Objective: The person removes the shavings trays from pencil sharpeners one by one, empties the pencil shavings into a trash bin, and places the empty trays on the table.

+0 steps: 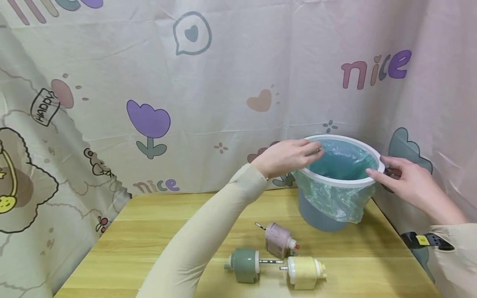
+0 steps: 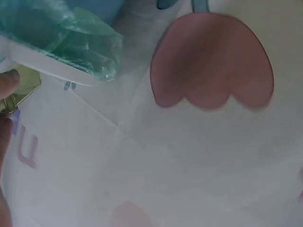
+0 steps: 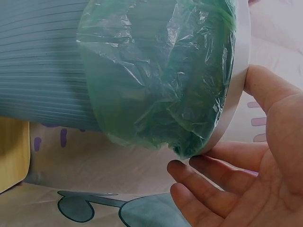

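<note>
A blue-grey trash bin [image 1: 322,215] with a white rim ring [image 1: 343,182] stands at the table's back right. Its green plastic bag [image 1: 346,203] lines the inside and folds down over the outside. My left hand [image 1: 288,156] is at the rim's left side, its fingertips over the opening. In the left wrist view its thumb and finger pinch a gold-coloured clip [image 2: 26,85] close to the rim. At the rim's right side, my right hand [image 1: 413,182] grips the ring, thumb on top and fingers beneath. The right wrist view shows the thumb [image 3: 265,87] pressed against the white ring.
Three small bottle-shaped bodies with thin rods lie on the wooden table [image 1: 156,236]: one pink [image 1: 277,240], one green [image 1: 244,265], one yellow [image 1: 303,272]. A printed curtain [image 1: 223,82] hangs behind and at both sides. My left sleeve [image 1: 201,240] crosses over the table.
</note>
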`<state>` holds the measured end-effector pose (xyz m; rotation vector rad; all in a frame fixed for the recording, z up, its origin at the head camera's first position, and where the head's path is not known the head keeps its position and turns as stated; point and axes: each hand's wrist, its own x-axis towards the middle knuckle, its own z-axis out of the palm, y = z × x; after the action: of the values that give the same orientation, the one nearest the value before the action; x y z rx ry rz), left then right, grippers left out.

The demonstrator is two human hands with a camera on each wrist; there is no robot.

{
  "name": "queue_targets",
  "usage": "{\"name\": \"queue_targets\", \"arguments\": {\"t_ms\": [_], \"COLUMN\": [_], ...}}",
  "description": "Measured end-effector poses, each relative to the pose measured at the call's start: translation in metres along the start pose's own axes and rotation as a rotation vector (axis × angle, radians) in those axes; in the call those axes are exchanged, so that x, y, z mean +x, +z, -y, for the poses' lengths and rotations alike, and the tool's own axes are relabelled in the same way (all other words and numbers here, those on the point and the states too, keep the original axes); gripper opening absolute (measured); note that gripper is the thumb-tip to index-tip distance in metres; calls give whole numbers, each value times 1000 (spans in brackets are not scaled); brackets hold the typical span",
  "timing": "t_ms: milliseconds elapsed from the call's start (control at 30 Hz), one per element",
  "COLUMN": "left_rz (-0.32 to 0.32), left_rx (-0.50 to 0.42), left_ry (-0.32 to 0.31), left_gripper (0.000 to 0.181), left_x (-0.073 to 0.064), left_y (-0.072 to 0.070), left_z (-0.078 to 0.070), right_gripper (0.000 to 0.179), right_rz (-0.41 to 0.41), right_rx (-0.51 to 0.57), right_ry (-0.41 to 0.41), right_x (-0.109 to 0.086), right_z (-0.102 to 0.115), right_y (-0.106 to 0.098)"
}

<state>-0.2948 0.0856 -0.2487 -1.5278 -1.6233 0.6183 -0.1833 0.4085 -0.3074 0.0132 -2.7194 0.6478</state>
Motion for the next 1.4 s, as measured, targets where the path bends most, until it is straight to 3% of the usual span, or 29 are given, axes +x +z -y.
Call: {"name": "queue_targets", "arguments": {"t_ms": [133,300,433,567,733,900,1000,1100,1233,1400], "left_rz": [-34,-16,20,-4,-125,-193,-247,-321,-405,-508], "left_rx": [45,40,-59,-217,-484,-679,-781,-872,-988,-1186], "left_ry": [59,30,4,-144,-359,-542,-639,-731,-843,-933], "left_gripper": [52,50,44,42,43,51,55,56,53,51], "left_x": [3,-1,-9,-19,-31,-46,-59,-73,-92,-108], "left_y": [-2,-4,0,3,8,13,15,15,14,6], "left_z": [-4,0,1,3,2,-2,-6,-11,-17,-26], "right_gripper": [77,78,79,80,79,62,43,36,53,62], "right_rz": [-10,0,2,-2,-21,-210,-343,-369,-245,-67], "right_rx": [-6,-15,-13,-1,6,35,103,160,150,122], "right_ry": [-7,-8,-2,10,24,4,-99,-304,-544,-626], "right_x": [2,4,4,4,1,-14,-32,-51,-70,-84], "right_z": [1,2,2,2,4,19,37,58,81,86], "right_y": [0,0,1,5,8,7,7,14,30,57]}}
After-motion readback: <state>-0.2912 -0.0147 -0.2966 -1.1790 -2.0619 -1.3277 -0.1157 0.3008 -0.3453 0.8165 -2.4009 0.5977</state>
